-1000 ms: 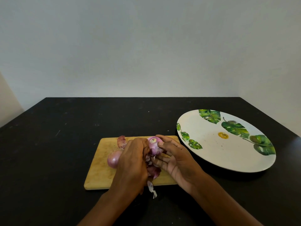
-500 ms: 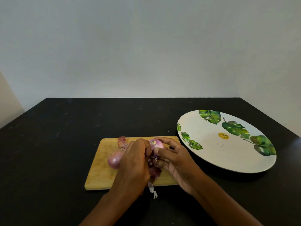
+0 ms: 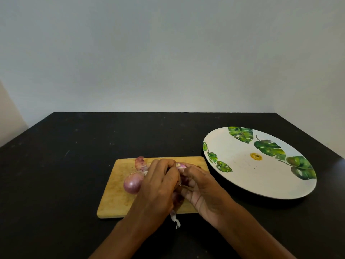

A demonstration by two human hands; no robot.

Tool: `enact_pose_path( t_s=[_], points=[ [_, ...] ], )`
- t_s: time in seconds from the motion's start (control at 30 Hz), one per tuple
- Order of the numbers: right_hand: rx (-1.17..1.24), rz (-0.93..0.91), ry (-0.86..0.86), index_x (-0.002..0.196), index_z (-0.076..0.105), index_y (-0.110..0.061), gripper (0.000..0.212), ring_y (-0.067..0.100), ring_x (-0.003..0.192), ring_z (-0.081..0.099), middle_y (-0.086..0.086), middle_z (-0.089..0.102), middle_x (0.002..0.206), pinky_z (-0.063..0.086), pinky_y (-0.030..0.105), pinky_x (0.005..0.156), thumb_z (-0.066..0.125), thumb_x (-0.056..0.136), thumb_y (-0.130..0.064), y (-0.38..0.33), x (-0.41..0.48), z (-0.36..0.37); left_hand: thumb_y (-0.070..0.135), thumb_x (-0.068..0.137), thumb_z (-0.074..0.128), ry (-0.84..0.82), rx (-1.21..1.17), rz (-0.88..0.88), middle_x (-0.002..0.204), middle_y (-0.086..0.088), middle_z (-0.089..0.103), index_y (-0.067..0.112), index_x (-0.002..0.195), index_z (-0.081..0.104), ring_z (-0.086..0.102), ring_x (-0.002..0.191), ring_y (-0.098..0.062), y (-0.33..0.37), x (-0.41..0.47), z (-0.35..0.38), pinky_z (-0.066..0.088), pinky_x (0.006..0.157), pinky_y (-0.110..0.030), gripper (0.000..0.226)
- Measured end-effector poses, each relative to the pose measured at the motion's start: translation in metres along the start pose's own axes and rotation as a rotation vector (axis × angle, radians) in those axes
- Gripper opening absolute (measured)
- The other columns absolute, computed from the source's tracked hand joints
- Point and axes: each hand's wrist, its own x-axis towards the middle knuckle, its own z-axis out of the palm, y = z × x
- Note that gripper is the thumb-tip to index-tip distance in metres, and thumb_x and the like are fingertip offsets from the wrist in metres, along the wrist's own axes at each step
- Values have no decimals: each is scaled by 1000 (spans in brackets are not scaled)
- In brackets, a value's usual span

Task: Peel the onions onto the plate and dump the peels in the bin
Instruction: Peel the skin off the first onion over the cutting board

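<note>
Both hands meet over the right half of a rectangular wooden cutting board (image 3: 117, 199) with rounded corners and a worn, stained face. The left hand (image 3: 158, 186) curls its fingers over a small pale onion (image 3: 181, 166), and the right hand (image 3: 203, 186) wraps round it from the right; only its smooth pinkish-white top shows between the fingertips. A second onion (image 3: 133, 184), round with glossy purple skin, sits on the board just left of the left hand. A curved papery peel (image 3: 140, 163) lies at the board's far edge, and a thin whitish strip (image 3: 175, 220) hangs over the near edge. To the right, on the matte black table (image 3: 56, 165), rests a large round white plate (image 3: 242, 176) printed with green leaves.
</note>
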Motion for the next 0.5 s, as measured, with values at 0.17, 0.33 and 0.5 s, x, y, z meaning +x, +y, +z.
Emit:
enact_pose_path(
  t_s=[0.17,0.33,0.5],
  points=[
    [43,48,18,78,75,-3,13,23,77,68,15,73,83,59,29,62,63,83,-2,-4,-2,-1,23,81,52,-13,2,67,102,2,40,16,96,44,40,87,-8,5,3,-5,38,70,-19,18],
    [101,-16,48,90,66,0,14,23,76,70,20,70,94,58,25,57,65,77,-1,-13,2,-7,29,89,47,68,-12,-3,105,1,41,13,95,44,42,90,-7,0,2,-4,35,82,-11,17],
    [237,57,24,103,59,4,43,23,69,70,22,72,83,59,25,58,68,62,-5,-10,6,-10,1,71,74,65,39,-208,101,2,45,9,95,49,40,81,-3,-7,-4,3,32,75,4,36]
  ],
)
